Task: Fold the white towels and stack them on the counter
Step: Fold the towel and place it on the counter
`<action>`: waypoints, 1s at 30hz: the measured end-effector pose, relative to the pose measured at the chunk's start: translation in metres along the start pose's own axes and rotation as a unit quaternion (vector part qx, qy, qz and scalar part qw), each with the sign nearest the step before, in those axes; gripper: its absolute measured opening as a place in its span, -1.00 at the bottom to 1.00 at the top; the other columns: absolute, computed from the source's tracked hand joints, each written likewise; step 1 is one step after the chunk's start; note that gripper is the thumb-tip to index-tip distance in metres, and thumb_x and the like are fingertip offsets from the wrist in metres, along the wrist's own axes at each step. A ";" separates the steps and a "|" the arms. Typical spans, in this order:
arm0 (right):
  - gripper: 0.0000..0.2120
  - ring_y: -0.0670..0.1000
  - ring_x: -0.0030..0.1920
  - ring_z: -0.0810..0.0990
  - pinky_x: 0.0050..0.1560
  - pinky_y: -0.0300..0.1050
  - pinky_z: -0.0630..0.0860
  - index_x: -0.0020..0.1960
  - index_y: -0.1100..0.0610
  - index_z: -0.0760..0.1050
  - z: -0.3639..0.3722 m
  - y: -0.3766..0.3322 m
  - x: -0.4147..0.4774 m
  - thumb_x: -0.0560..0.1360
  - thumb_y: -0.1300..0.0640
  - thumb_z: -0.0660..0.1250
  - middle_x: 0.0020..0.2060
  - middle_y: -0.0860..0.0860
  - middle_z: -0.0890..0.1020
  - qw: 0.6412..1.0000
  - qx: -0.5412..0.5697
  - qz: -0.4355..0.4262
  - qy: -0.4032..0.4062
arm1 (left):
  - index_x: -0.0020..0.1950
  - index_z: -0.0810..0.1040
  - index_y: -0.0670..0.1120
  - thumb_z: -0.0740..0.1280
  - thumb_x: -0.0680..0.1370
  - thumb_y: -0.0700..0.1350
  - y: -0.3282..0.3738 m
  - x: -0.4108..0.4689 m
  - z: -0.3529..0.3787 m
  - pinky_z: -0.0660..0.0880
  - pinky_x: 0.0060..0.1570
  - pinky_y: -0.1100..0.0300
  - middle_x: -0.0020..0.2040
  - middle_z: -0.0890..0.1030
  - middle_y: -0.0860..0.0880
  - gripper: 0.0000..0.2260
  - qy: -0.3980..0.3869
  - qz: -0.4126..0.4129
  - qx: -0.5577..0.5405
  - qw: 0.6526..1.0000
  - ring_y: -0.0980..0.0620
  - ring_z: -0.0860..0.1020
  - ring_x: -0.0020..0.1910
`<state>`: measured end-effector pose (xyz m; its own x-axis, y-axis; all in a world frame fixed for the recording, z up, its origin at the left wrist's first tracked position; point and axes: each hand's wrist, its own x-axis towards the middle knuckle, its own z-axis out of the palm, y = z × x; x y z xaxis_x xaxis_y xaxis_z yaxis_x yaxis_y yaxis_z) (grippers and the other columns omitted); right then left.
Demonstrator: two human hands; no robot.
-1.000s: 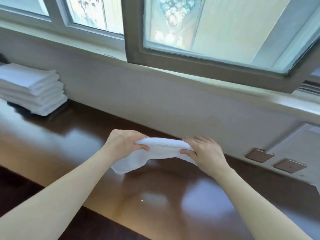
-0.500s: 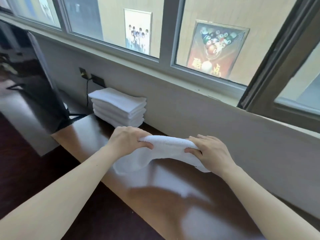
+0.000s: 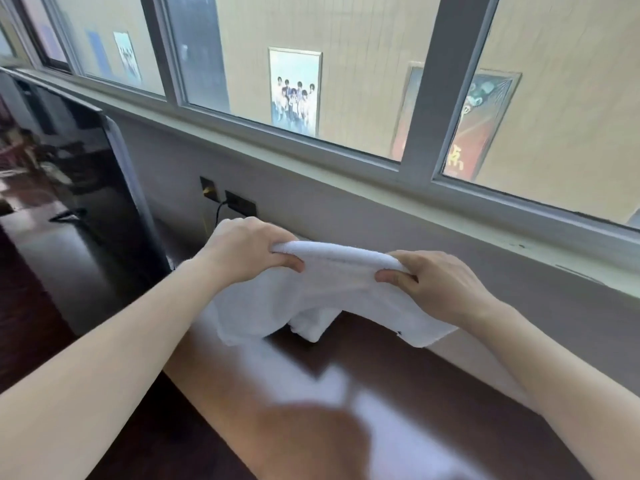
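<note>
Above the counter (image 3: 398, 403), near its back edge by the wall, a white towel (image 3: 332, 289) is held up, folded over. Its top fold is pinched by the left hand (image 3: 247, 249) and the right hand (image 3: 436, 284), thumbs underneath, ends hanging down. Whether the counter is touched by the hanging cloth cannot be told. A dark screen (image 3: 86, 202) is seen at the left end.
</note>
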<state>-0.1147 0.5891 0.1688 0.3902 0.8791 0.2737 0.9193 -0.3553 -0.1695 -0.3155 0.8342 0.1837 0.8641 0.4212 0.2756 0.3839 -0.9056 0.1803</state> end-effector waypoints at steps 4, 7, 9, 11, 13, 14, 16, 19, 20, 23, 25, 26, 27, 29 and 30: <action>-0.62 -0.04 -0.23 0.42 -0.22 -0.03 0.34 -0.01 -0.16 0.48 0.007 -0.009 0.068 0.51 -0.40 0.08 -0.38 -0.23 0.49 1.000 0.013 0.021 -0.006 | 0.01 0.51 0.49 0.12 0.17 0.62 -0.049 0.051 -0.014 0.35 -0.23 0.29 -0.29 0.60 0.19 -0.49 0.007 0.016 0.003 1.000 0.18 0.51 -0.23; -0.59 -0.04 -0.23 0.48 -0.27 -0.06 0.40 -0.12 -0.09 0.48 0.008 -0.017 0.115 0.52 -0.39 0.10 -0.35 -0.13 0.53 0.998 0.024 0.049 -0.023 | -0.04 0.53 0.48 0.19 0.22 0.58 -0.081 0.085 -0.021 0.38 -0.19 0.29 -0.32 0.59 0.19 -0.59 -0.004 0.025 -0.015 1.000 0.26 0.50 -0.24; -0.61 -0.02 -0.22 0.49 -0.26 -0.04 0.40 -0.07 -0.09 0.52 0.012 -0.022 0.146 0.53 -0.37 0.13 -0.32 -0.11 0.54 0.997 0.037 0.066 -0.031 | -0.04 0.54 0.48 0.22 0.26 0.56 -0.103 0.112 -0.024 0.37 -0.20 0.28 -0.32 0.59 0.20 -0.63 -0.008 0.036 -0.015 0.999 0.26 0.49 -0.24; -0.61 0.04 -0.16 0.51 -0.19 0.00 0.44 0.01 -0.11 0.55 0.017 -0.027 0.170 0.54 -0.36 0.13 -0.26 -0.10 0.56 0.995 0.041 0.078 -0.040 | -0.02 0.55 0.46 0.18 0.28 0.55 -0.122 0.136 -0.022 0.31 -0.24 0.30 -0.35 0.56 0.23 -0.61 0.004 0.057 -0.003 0.998 0.24 0.48 -0.28; -0.60 0.07 -0.14 0.49 -0.18 0.00 0.40 0.05 -0.11 0.55 0.024 -0.034 0.193 0.54 -0.37 0.12 -0.23 -0.08 0.57 0.994 0.034 0.100 -0.034 | 0.01 0.56 0.44 0.18 0.33 0.52 -0.144 0.160 -0.017 0.29 -0.26 0.30 -0.33 0.55 0.27 -0.63 0.023 0.085 0.020 0.996 0.18 0.50 -0.25; -0.58 0.07 -0.15 0.48 -0.20 -0.01 0.36 0.04 -0.10 0.56 0.027 -0.038 0.203 0.54 -0.37 0.12 -0.25 -0.08 0.55 0.993 0.023 0.111 -0.022 | 0.02 0.58 0.41 0.20 0.37 0.49 -0.156 0.173 -0.014 0.33 -0.24 0.27 -0.29 0.58 0.26 -0.65 0.033 0.100 0.029 0.994 0.14 0.53 -0.21; -0.56 0.08 -0.19 0.46 -0.25 -0.02 0.30 0.00 -0.07 0.55 0.035 -0.048 0.218 0.55 -0.37 0.10 -0.31 -0.10 0.50 0.991 -0.017 0.131 0.010 | 0.04 0.61 0.34 0.21 0.43 0.43 -0.179 0.193 -0.007 0.44 -0.22 0.17 -0.17 0.66 0.22 -0.67 0.063 0.135 0.023 0.989 0.07 0.60 -0.16; -0.50 0.09 -0.23 0.56 -0.36 -0.04 0.33 0.00 -0.04 0.54 0.054 -0.064 0.226 0.53 -0.39 0.03 -0.31 -0.10 0.57 0.980 -0.107 0.133 0.102 | 0.12 0.70 0.12 0.27 0.52 0.26 -0.209 0.208 0.015 0.59 -0.19 0.14 0.00 0.72 0.12 -0.66 0.220 0.268 -0.022 0.938 -0.01 0.70 0.00; -0.48 0.07 -0.21 0.61 -0.36 -0.05 0.41 0.08 -0.04 0.56 0.065 -0.068 0.221 0.55 -0.38 0.02 -0.25 -0.09 0.64 0.972 -0.159 0.109 0.134 | 0.14 0.71 0.06 0.33 0.54 0.18 -0.215 0.207 0.025 0.61 -0.12 0.15 0.07 0.71 0.11 -0.69 0.268 0.302 -0.035 0.914 0.01 0.68 0.08; -0.58 0.09 0.02 0.69 -0.04 0.02 0.63 0.20 0.14 0.61 0.120 -0.076 0.198 0.60 -0.17 0.25 0.03 0.05 0.71 0.936 -0.277 0.016 0.215 | 0.14 0.71 -0.01 0.36 0.57 0.08 -0.238 0.196 0.075 0.62 -0.11 0.17 0.15 0.69 0.06 -0.74 0.307 0.364 -0.039 0.878 0.00 0.65 0.15; -0.62 0.15 0.09 0.68 0.10 0.07 0.60 0.17 0.23 0.62 0.159 -0.077 0.181 0.59 -0.07 0.33 0.08 0.13 0.69 0.926 -0.304 -0.007 0.223 | 0.10 0.73 -0.05 0.49 0.48 0.04 -0.243 0.178 0.113 0.64 -0.23 0.16 0.12 0.70 0.02 -0.74 0.262 0.379 -0.043 0.886 -0.04 0.67 0.11; -0.61 0.16 0.07 0.68 0.11 0.09 0.60 0.16 0.24 0.63 0.178 -0.079 0.173 0.60 -0.07 0.29 0.07 0.14 0.69 0.930 -0.303 0.003 0.209 | 0.07 0.73 -0.05 0.58 0.39 0.02 -0.245 0.169 0.130 0.63 -0.27 0.17 0.10 0.71 0.01 -0.70 0.231 0.378 -0.056 0.895 -0.04 0.68 0.08; -0.59 0.17 0.05 0.68 0.11 0.12 0.59 0.16 0.24 0.63 0.194 -0.080 0.165 0.62 -0.08 0.25 0.07 0.13 0.68 0.934 -0.298 0.016 0.194 | 0.05 0.74 -0.06 0.63 0.31 0.02 -0.246 0.160 0.145 0.62 -0.30 0.19 0.08 0.71 0.01 -0.65 0.200 0.372 -0.070 0.904 -0.03 0.69 0.06; -0.62 0.17 0.06 0.67 0.18 0.19 0.57 0.18 0.23 0.63 0.217 -0.087 0.151 0.63 -0.03 0.21 0.09 0.13 0.67 0.940 -0.290 0.044 0.174 | 0.06 0.73 -0.05 0.57 0.35 0.07 -0.250 0.147 0.164 0.62 -0.32 0.21 0.09 0.71 0.02 -0.66 0.166 0.359 -0.094 0.914 0.00 0.69 0.04; -0.62 0.17 0.09 0.67 0.23 0.19 0.54 0.19 0.22 0.63 0.225 -0.090 0.145 0.60 -0.01 0.21 0.11 0.13 0.67 0.941 -0.286 0.057 0.170 | 0.08 0.73 -0.05 0.46 0.42 0.11 -0.252 0.142 0.169 0.62 -0.29 0.21 0.10 0.71 0.02 -0.67 0.160 0.353 -0.102 0.916 0.01 0.69 0.05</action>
<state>-0.1523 0.8202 0.0112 0.3921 0.7072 0.5884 0.7098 -0.6394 0.2955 -0.2345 1.1137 0.0176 0.7213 -0.2427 0.6487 -0.3300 -0.9439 0.0139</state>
